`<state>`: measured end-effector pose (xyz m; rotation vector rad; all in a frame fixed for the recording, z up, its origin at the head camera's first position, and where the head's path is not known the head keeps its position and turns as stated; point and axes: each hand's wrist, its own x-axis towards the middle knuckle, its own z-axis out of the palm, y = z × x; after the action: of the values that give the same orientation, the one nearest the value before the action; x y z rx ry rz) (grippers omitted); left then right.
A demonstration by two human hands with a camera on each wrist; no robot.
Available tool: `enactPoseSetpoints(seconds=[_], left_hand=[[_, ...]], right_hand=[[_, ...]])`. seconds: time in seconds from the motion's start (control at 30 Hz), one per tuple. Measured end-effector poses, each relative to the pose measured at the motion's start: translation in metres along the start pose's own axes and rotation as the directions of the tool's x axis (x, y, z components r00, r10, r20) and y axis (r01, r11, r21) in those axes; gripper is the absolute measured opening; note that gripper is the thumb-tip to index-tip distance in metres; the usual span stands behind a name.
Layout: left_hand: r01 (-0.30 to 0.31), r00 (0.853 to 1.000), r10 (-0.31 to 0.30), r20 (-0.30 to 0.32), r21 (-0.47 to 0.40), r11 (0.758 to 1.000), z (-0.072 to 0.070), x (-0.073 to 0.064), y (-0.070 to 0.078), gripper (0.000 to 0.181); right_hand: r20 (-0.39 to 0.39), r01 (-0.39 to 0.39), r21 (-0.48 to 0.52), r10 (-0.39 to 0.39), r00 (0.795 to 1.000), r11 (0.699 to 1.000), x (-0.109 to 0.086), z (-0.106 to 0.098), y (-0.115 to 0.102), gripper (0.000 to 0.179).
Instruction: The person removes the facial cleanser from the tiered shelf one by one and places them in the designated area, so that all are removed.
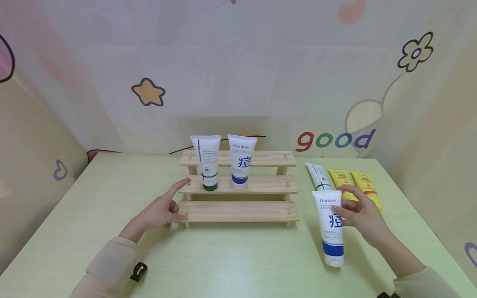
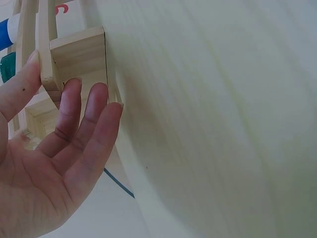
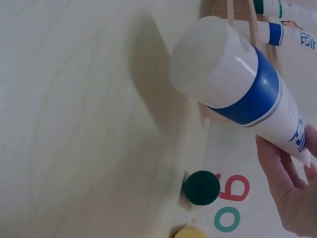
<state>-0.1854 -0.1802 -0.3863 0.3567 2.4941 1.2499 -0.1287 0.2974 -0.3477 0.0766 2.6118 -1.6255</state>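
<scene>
Pale cloth [image 1: 257, 78] printed with cartoon shapes hangs behind a light green desk [image 1: 231, 265], on which a three-tier wooden rack [image 1: 238, 211] stands. Carrying seems to be the step in hand: the right hand [image 1: 363, 217] has its grip clamped on a blue-banded tube [image 1: 328, 225] by the right edge of its upper part, so most of the tube hangs below, cap down. It is right of the rack, in front of a white tube [image 1: 318, 176] and two yellow tubes [image 1: 367, 186] lying on the desk, and appears clear of the surface. Thumb and forefinger of the left hand [image 1: 160, 211] are apart, touching the rack's left end. A green-capped tube [image 1: 208, 159] and a second blue tube [image 1: 242, 157] stand cap-down on the middle tier. Judging from this, the next move probably calls for bringing the held tube leftward and lowering it squarely onto its cap beside them, nudging neither.
</scene>
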Motion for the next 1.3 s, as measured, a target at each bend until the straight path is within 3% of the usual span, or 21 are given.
enactPoseSetpoints(seconds=[0.23, 0.43, 0.77, 0.97, 1.1, 1.3], left_hand=[[-0.017, 1.000, 0.018, 0.011, -0.012, 1.000, -0.001, -0.001, 0.002, 0.100], [-0.024, 1.000, 0.024, 0.007, -0.016, 1.000, -0.002, 0.000, 0.002, 0.100], [-0.006, 1.000, 0.006, -0.007, -0.005, 1.000, -0.002, 0.000, 0.001, 0.100], [-0.008, 1.000, 0.008, 0.001, -0.016, 1.000, -0.001, 0.000, 0.000, 0.099], [-0.002, 1.000, 0.002, 0.007, -0.022, 1.000, 0.000, -0.001, 0.001, 0.100], [-0.013, 1.000, 0.013, 0.004, -0.023, 1.000, 0.000, -0.002, 0.001, 0.099]], right_hand=[[0.060, -0.107, 0.007, 0.107, 0.992, 0.994, 0.002, -0.005, 0.017, 0.060], [0.152, -0.225, 0.063, 0.213, 0.965, 0.972, 0.009, -0.012, 0.034, 0.067], [0.208, -0.308, 0.086, 0.285, 0.936, 0.948, 0.018, -0.017, 0.052, 0.066], [0.225, -0.320, 0.056, 0.301, 0.927, 0.946, 0.021, -0.016, 0.055, 0.068], [0.201, -0.285, -0.028, 0.285, 0.937, 0.958, 0.019, -0.016, 0.054, 0.070], [0.151, -0.260, -0.162, 0.284, 0.947, 0.952, 0.014, -0.015, 0.053, 0.076]])
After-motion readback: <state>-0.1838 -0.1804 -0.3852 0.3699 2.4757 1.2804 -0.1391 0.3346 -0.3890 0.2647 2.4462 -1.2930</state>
